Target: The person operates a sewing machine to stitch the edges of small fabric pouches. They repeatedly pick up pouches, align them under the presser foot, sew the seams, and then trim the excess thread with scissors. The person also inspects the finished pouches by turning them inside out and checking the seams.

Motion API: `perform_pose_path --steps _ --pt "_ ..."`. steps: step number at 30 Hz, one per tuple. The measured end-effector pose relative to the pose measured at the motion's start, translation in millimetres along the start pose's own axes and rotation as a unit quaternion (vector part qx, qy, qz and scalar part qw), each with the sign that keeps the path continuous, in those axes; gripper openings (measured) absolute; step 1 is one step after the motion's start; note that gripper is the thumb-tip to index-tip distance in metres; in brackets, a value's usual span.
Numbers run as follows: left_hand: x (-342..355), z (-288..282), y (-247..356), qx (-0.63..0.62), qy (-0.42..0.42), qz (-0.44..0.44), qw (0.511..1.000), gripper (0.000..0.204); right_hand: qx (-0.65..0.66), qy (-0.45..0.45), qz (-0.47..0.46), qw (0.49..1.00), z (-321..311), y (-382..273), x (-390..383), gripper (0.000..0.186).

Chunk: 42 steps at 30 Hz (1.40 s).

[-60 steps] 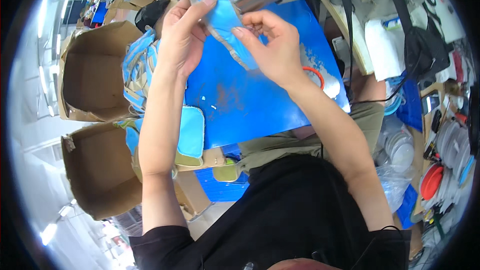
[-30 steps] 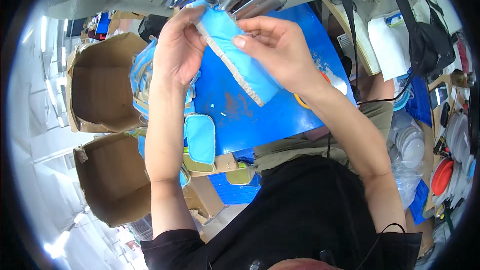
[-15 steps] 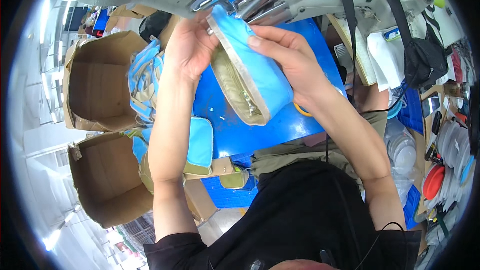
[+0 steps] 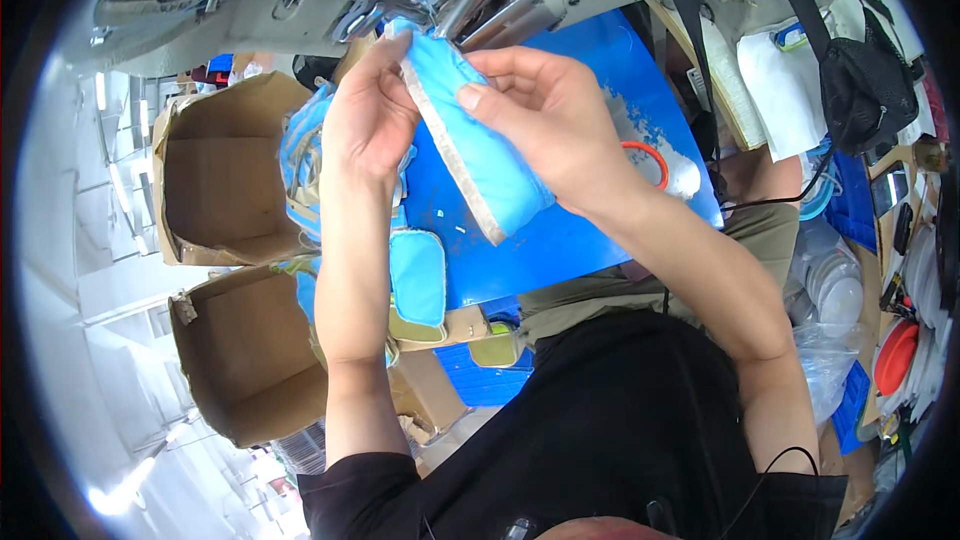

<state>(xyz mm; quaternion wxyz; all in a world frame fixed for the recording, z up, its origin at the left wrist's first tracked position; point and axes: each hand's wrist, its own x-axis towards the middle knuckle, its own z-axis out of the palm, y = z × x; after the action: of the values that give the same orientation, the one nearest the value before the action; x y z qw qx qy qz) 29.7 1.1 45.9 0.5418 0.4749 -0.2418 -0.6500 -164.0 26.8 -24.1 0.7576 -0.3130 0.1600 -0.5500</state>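
Both hands busy at the far side of the blue surface [image 4: 575, 250]. Left hand [image 4: 372, 110]: grip closed, thumb and fingers pinching the far end of a blue fabric piece [image 4: 490, 165]. Right hand [image 4: 555, 120]: grip closed on the same piece, thumb flat on the blue face, fingers folded at its right side.

Piece is over the surface. Long axis slants from the far left, at the left fingertips, toward the near edge and rightward; the near end hangs free of both grips. Beige edging [image 4: 449, 152] follows its left long side, turned away from the right palm. Left hand nearer the far tip, right hand nearer the middle. Metal machine parts [image 4: 515, 20] just beyond the far end; contact cannot be told.

A rounded blue panel [image 4: 418, 275] at the surface's near-left corner, below the left hand. Red ring [image 4: 660, 162] near the right edge, beyond the right wrist.
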Motion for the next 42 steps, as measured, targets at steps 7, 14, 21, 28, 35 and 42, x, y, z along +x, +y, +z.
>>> perform_pose_path --steps 7,14,21,28,35,42 --pt "-7.9 14.6 -6.4 -0.005 -0.026 -0.023 0.999 0.011 -0.05 0.021 -0.003 0.999 -1.2 -0.2 -2.1 0.028" --pt "11.4 -2.6 -8.4 -0.038 0.009 0.025 0.999 0.016 -0.054 -0.002 0.022 0.998 -9.7 -17.7 0.8 0.03" --pt "-19.1 14.9 -27.4 -0.022 -0.006 0.069 0.997 0.019 -0.206 0.077 -0.207 0.953 -43.9 -82.9 18.1 0.016" --pt "-40.5 35.5 -49.4 0.015 0.022 0.113 0.993 0.027 -0.204 0.1 -0.183 0.957 -55.3 -92.9 27.2 0.028" --pt "-47.2 30.5 -58.5 0.034 0.038 0.127 0.991 0.026 -0.284 -0.018 0.025 0.958 2.2 -49.7 6.0 0.034" --pt "-43.3 21.9 -48.2 0.026 0.012 0.101 0.994 0.018 -0.09 0.017 0.114 0.989 1.0 -28.7 3.5 0.034"
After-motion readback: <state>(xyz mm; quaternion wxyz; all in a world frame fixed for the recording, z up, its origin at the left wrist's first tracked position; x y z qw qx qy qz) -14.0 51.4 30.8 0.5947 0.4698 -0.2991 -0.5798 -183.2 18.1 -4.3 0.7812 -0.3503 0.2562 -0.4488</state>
